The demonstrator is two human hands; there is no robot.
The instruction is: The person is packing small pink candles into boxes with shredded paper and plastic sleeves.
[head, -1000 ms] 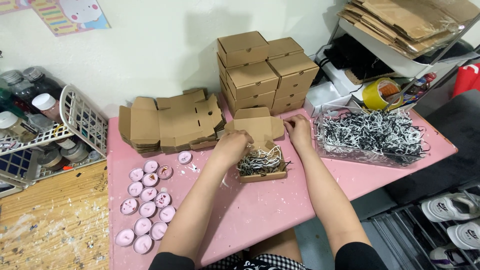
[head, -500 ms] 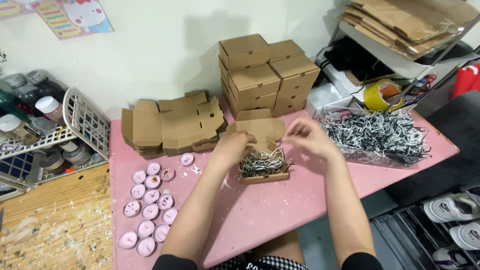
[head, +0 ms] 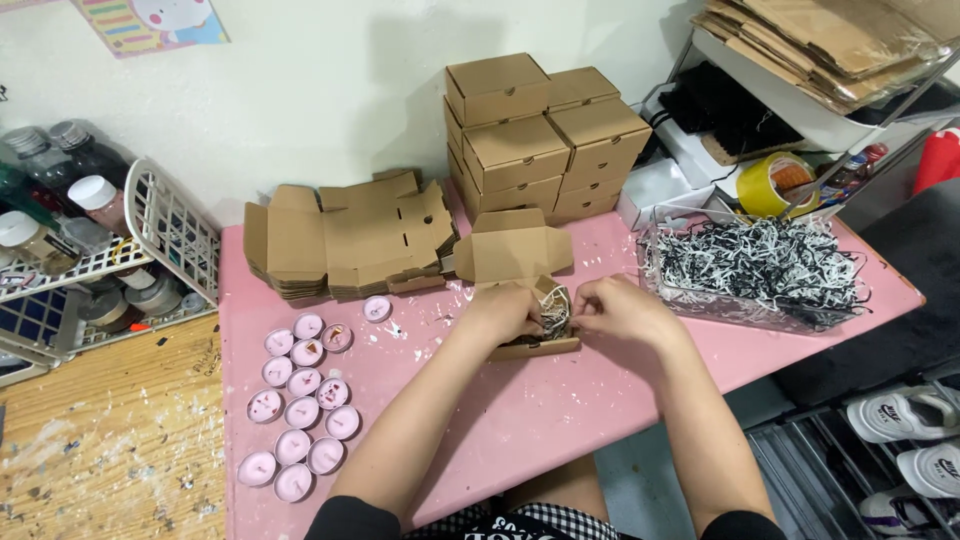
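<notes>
On pink table [head: 560, 400] by white wall [head: 330, 90], left hand [head: 510, 312], right hand [head: 620, 310], fingers pinching shredded paper [head: 553, 312] in open box [head: 515, 255]

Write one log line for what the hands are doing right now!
left hand: on open box | right hand: pressing shredded paper inside | candles: left on pink table

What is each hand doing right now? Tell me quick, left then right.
Left hand: curled, fingers in the shredded paper inside the open small box.
Right hand: curled, fingertips pinching at the same shredded paper; a firm grip cannot be told.
</notes>
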